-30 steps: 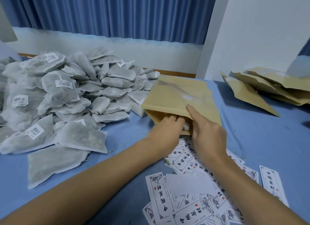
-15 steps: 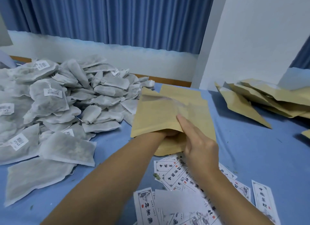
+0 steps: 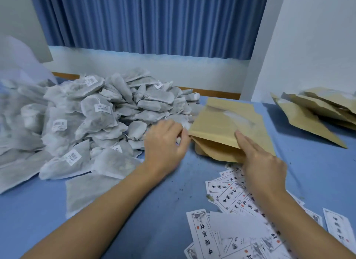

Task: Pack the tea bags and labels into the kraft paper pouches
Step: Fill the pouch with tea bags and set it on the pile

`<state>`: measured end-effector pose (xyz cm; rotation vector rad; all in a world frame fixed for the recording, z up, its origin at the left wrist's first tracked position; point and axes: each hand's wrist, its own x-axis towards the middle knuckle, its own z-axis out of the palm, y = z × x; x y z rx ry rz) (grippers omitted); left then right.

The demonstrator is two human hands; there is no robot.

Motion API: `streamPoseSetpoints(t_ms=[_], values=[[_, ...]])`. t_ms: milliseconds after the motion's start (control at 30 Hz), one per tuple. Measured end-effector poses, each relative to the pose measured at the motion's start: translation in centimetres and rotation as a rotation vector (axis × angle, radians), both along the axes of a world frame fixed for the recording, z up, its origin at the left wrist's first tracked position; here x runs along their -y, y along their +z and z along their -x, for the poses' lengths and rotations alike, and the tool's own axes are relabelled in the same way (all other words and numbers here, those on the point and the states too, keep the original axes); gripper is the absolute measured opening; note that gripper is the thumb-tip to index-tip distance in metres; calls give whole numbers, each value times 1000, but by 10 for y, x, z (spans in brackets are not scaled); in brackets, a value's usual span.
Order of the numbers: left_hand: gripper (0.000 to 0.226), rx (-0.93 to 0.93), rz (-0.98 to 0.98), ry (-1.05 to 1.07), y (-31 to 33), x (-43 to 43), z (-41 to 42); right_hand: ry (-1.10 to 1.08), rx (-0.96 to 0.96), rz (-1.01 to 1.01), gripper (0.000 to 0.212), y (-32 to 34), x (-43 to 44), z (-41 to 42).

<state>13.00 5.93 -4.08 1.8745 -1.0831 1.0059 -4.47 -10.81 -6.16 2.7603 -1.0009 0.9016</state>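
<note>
A kraft paper pouch (image 3: 217, 123) lies on the blue table (image 3: 158, 220) with its open mouth facing me. My right hand (image 3: 264, 166) grips the near edge of the pouch's upper wall, index finger stretched on top. Just left of the mouth, my left hand (image 3: 165, 143) is outside the pouch at the right edge of the tea bag pile (image 3: 92, 119). Its fingers are loosely bent over a tea bag, with nothing clearly held. Printed labels (image 3: 227, 193) lie scattered under my right wrist and forearm.
A stack of other kraft pouches (image 3: 316, 112) lies at the far right. One flat tea bag (image 3: 88, 191) lies alone near my left forearm. Tea crumbs dot the cloth. A wall and a blue curtain (image 3: 154, 21) close off the back.
My left hand has come out of the pouch and moved left to the pile's edge. My right hand still holds the pouch mouth open.
</note>
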Motion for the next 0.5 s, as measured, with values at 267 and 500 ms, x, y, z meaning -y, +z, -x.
streamPoseSetpoints(t_ms=[267, 500], values=[[31, -537, -669, 394, -22, -10, -43, -47, -5, 23, 96, -4, 4, -3], [15, -427, 57, -37, -13, 2, 4, -48, 30, 0, 92, -3, 2, -3]])
